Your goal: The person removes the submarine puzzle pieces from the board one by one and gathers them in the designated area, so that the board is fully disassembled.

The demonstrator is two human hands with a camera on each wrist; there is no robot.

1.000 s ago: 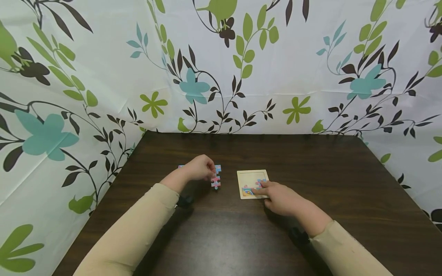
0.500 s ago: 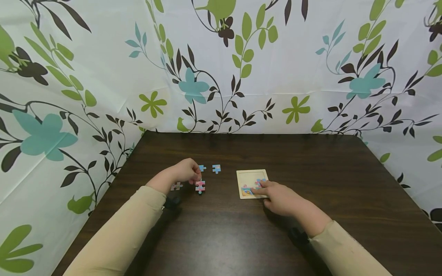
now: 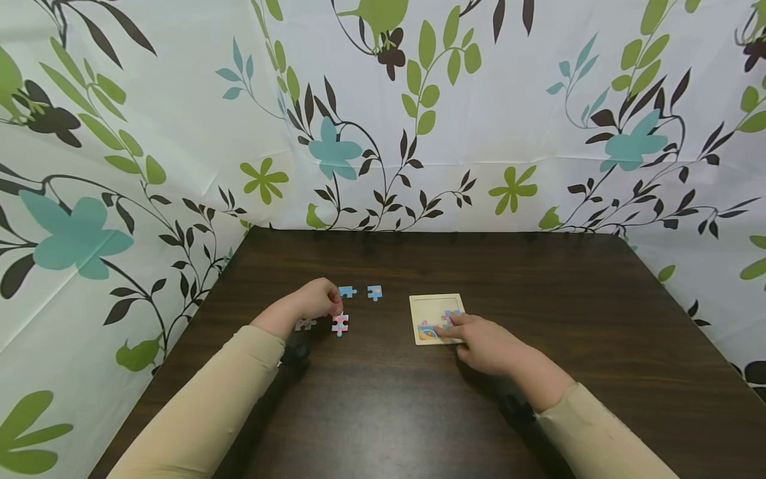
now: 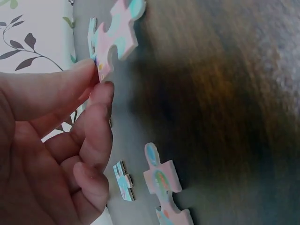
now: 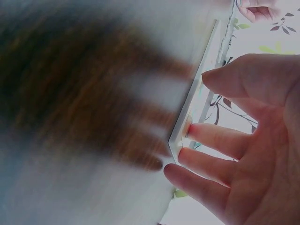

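Between thumb and fingertips, my left hand (image 3: 316, 299) pinches a pink jigsaw piece (image 3: 340, 324) with light blue patches; the left wrist view shows the thumb at one corner of it. To its left, partly behind the hand, lies a pink patterned piece (image 3: 306, 324). My right hand (image 3: 491, 342) rests with extended fingers on a small pale wooden puzzle tray (image 3: 431, 307). A few pieces sit in the tray, among them an orange and blue one (image 3: 427, 332) at the lower left; the fingers hide some of that row.
Two blue jigsaw pieces, a left one (image 3: 347, 292) and a right one (image 3: 374, 293), lie behind the left hand on the dark wooden table (image 3: 383, 412). A leaf-patterned cloth (image 3: 383, 133) rises behind the table and along its sides.
My left hand has moved left and slightly nearer with the pink jigsaw piece, uncovering the blue pieces behind. The right hand stays on the tray.
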